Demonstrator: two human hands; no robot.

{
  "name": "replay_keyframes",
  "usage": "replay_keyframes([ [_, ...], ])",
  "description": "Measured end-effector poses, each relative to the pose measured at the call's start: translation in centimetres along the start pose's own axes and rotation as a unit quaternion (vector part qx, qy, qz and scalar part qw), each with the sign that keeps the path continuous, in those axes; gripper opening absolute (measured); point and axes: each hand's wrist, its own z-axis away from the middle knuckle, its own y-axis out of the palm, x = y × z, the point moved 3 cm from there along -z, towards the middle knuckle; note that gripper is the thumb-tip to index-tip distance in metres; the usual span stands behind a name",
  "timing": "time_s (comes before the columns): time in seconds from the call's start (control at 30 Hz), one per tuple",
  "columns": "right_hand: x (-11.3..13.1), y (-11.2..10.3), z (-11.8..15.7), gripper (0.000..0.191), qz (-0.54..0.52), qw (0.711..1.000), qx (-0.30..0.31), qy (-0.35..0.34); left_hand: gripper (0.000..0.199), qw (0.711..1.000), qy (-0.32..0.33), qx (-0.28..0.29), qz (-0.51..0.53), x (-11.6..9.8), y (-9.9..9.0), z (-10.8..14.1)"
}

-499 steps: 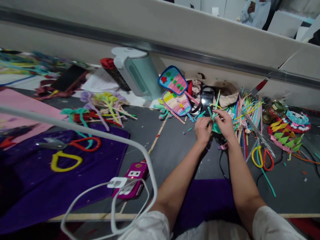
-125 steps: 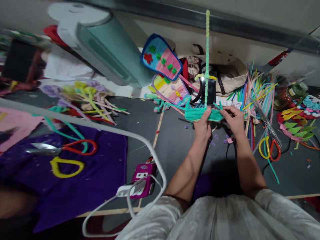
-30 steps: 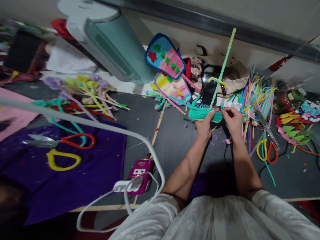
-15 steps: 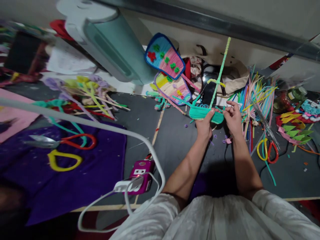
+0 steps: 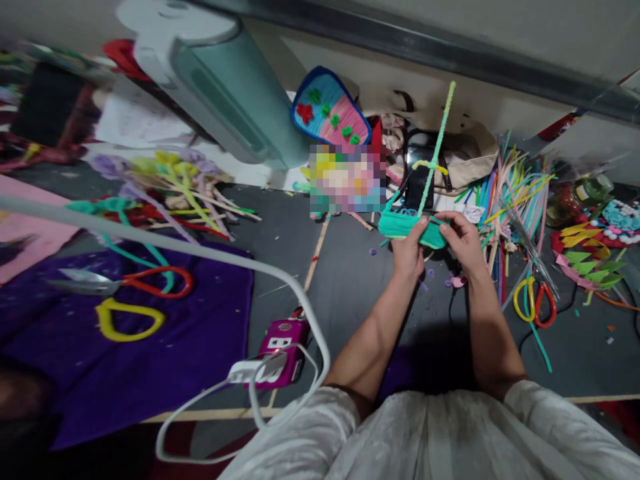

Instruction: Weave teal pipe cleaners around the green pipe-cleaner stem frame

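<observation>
The green piece (image 5: pixel 393 227) was held over the table (image 5: pixel 345 267), right of the middle. Its body looked already wound, with a tall stem (image 5: pixel 439 137) rising behind. Left hand (image 5: pixel 409 252) clamped it under the thumb; right hand (image 5: pixel 464 240) pinched its right end. What remained was unclear.

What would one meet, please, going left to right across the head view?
Metal scissors with red and yellow handles, magenta plastic socket box, flat teal fuzzy panel, second red-yellow handled scissors, spiky green and yellow piece.
</observation>
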Motion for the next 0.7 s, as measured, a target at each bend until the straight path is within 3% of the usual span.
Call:
replay_keyframes([
  [0.27,-0.1,0.3,-0.1,0.010,-0.018,1.000,-0.018,0.007,0.044,0.999,-0.021,0.027,-0.012,-0.2,0.4,0.4],
  [0.47,-0.9,-0.2,-0.2,0.021,-0.068,0.994,-0.076,0.030,0.046,1.000,-0.007,0.021,-0.017,-0.5,0.6,0.6],
  [0.7,-1.8,0.5,-0.2,0.033,-0.191,0.968,-0.116,0.115,0.047,0.999,-0.003,0.028,-0.020,-0.7,0.7,0.7],
])
